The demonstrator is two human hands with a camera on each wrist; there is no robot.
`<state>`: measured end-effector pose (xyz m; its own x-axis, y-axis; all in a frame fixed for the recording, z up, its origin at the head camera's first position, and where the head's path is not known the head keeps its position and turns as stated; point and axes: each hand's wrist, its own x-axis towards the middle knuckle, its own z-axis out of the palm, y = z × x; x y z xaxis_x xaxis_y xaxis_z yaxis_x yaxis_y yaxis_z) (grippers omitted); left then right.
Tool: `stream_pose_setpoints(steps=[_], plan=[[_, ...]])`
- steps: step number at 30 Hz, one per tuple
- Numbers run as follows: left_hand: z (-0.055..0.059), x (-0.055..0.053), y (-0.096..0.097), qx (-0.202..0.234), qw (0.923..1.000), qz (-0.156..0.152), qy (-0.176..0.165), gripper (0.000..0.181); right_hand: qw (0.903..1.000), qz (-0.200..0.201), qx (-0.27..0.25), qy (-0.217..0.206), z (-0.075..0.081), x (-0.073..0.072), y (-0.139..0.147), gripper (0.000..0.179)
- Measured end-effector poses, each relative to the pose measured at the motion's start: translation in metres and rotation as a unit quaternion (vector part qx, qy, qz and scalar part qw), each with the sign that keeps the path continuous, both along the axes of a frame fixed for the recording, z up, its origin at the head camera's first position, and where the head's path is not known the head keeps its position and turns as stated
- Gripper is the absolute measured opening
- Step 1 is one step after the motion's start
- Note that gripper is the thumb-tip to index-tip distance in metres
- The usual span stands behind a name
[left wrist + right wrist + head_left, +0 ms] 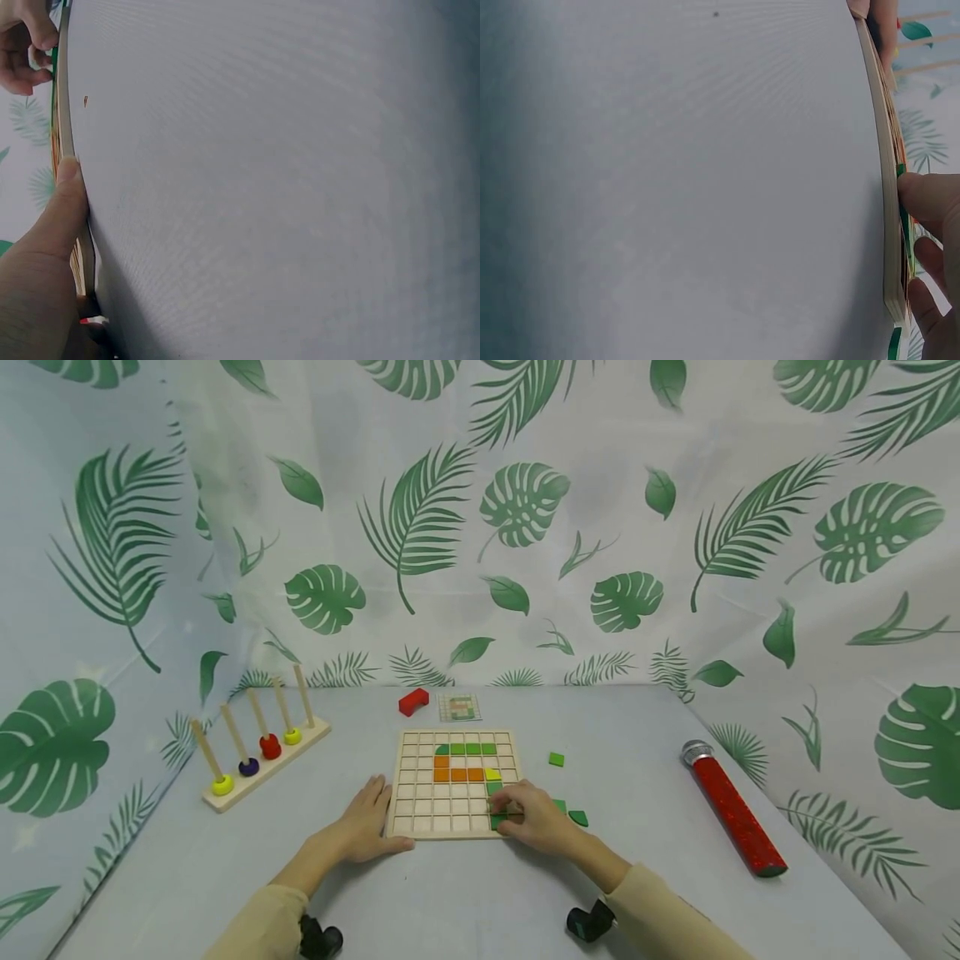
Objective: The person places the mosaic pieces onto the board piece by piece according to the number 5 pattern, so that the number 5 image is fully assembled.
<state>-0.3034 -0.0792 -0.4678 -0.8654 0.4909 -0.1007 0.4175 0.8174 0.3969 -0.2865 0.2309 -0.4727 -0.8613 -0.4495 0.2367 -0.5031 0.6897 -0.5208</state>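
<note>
A square wooden grid board (442,827) lies on the table, with green, orange and yellow tiles in some cells. My left hand (363,827) lies along its left side with the fingers extended, the thumb touching the front edge. At the board's front right corner, my right hand (534,818) has bent fingers and pinches a green tile (903,217) at the board's surface. The fingers partly hide that tile and the cells around it. Above the hand, a yellow tile (492,774) ends the row of orange tiles (457,774). A green row (473,749) runs farther back.
Loose green pieces lie right of the board, including a square (556,759) and a rounded one (578,817). Behind it are a red block (413,702) and a pattern card (459,707). A peg stand (262,768) is at left, a red microphone (737,814) at right.
</note>
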Motion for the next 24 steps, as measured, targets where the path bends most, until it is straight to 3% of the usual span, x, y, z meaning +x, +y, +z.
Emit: stream_pose_setpoints(steps=[7,11,17,24], plan=[[-0.002,-0.001,-0.001,0.0,1.0,0.0,0.003,0.102,0.999,-0.015,-0.04,0.011,0.006,-0.002,0.009,0.03],[-0.002,-0.002,-0.001,0.0,1.0,0.001,0.002,0.103,0.9957,-0.061,-0.064,0.028,0.012,-0.007,0.025,0.027],[-0.002,-0.002,0.0,-0.001,1.0,0.0,0.004,0.103,0.988,-0.136,-0.061,0.039,0.011,-0.014,0.051,0.026],[-0.004,-0.002,0.0,-0.001,1.0,0.001,-0.002,0.103,0.9871,-0.142,-0.062,0.038,0.002,-0.014,0.064,0.025]])
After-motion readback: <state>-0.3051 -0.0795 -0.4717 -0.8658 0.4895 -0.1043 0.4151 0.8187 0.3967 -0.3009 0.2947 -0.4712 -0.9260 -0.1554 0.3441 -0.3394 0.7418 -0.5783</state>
